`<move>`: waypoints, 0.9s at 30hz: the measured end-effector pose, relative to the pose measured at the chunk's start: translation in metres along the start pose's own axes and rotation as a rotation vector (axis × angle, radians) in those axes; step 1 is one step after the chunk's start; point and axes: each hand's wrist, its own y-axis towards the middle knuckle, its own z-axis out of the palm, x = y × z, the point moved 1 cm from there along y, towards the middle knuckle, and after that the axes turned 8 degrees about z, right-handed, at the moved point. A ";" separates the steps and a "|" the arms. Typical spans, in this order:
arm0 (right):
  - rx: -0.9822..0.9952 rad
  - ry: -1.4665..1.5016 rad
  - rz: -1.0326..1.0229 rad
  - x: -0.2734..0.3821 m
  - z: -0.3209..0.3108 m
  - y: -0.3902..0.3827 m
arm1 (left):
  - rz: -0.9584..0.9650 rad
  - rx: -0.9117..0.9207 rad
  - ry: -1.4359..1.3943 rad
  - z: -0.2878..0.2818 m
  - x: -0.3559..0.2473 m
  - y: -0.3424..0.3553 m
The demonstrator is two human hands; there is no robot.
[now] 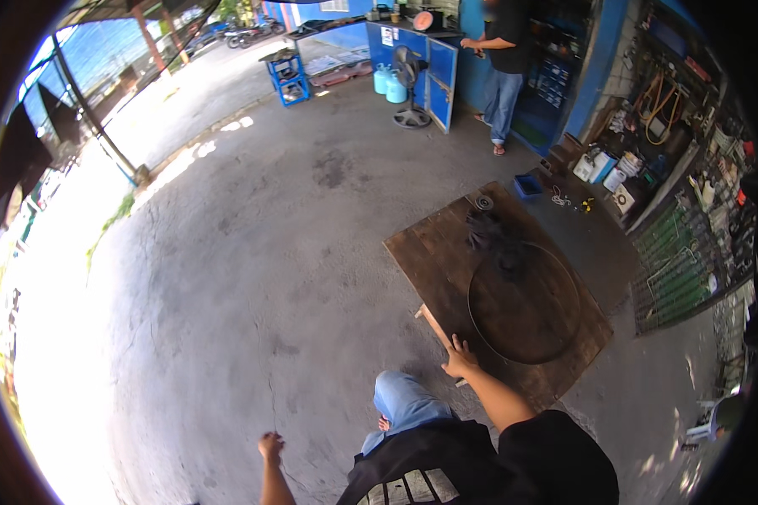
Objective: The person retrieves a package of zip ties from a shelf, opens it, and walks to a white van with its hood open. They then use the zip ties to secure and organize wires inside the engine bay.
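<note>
My right hand reaches to the near left edge of a low brown wooden table, its fingers stretched out beside a pale wooden bar. Whether the palm presses on the table or the bar is hard to tell. My left hand hangs low over the concrete floor at my left side, fingers loosely bent and apart, with nothing visible in it. On the table lies a large thin dark ring. Dark gloves or cloth lie at its far edge, and a small round metal part is near the table's far corner.
Beyond the table sit a blue tray and small loose parts. A person stands by the blue doorway. Farther back are a pedestal fan, light-blue gas cylinders and a blue stand. Tool-laden shelves line the right.
</note>
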 end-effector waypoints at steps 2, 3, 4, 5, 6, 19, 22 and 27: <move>-0.124 0.143 0.035 0.002 0.004 -0.002 | 0.130 0.022 0.166 0.012 -0.105 0.078; -0.194 0.224 0.071 0.007 0.008 0.001 | 0.176 -0.020 0.190 0.025 -0.151 0.110; -0.241 0.259 0.115 0.013 0.013 0.006 | 0.196 -0.046 0.155 0.040 -0.192 0.138; -0.275 0.287 0.180 0.018 0.016 0.012 | 0.213 -0.050 0.045 0.059 -0.224 0.162; -0.339 0.361 0.253 0.020 0.022 0.017 | 0.255 -0.053 -0.034 0.081 -0.246 0.183; -0.477 0.939 0.772 0.148 -0.116 0.210 | -0.302 0.487 0.145 0.259 -0.218 0.244; -0.538 1.003 0.760 0.186 -0.188 0.233 | -0.270 0.562 0.259 0.280 -0.284 0.296; -0.381 1.181 0.964 0.213 -0.219 0.253 | -0.192 0.663 0.393 0.355 -0.382 0.394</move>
